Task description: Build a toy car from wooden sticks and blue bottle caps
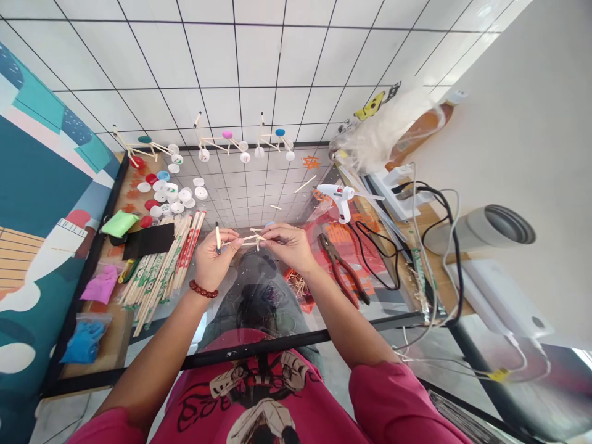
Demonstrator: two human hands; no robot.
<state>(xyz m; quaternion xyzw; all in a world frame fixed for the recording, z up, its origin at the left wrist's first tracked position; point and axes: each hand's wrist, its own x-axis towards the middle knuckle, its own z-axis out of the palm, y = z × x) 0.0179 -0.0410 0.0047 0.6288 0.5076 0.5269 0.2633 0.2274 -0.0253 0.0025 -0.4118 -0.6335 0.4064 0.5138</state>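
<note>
Presently, the person is holding both hands just above the middle of the glass bench [259,185]. The left hand [213,254], which is wearing a red bead bracelet [203,290], is pinching a short stick [217,237] upright between thumb and forefinger, and its fingertips are meeting the near end of a small stick frame [252,238]. The right hand [287,245] is pinching the other end of that stick frame with its fingers pressed together. The frame is hanging level between the two hands, clear of the glass.

A bundle of chopsticks [161,268] is lying just left of the left hand, with a black sheet [148,240] and a green sponge [119,223] beside it. Loose bottle caps [172,192] are sitting further back. Red-handled pliers [343,266] are lying just right of the right hand, and a white hot glue gun [340,196] is standing behind them. Three stick-and-cap models [222,142] are lining the far edge by the tiled wall.
</note>
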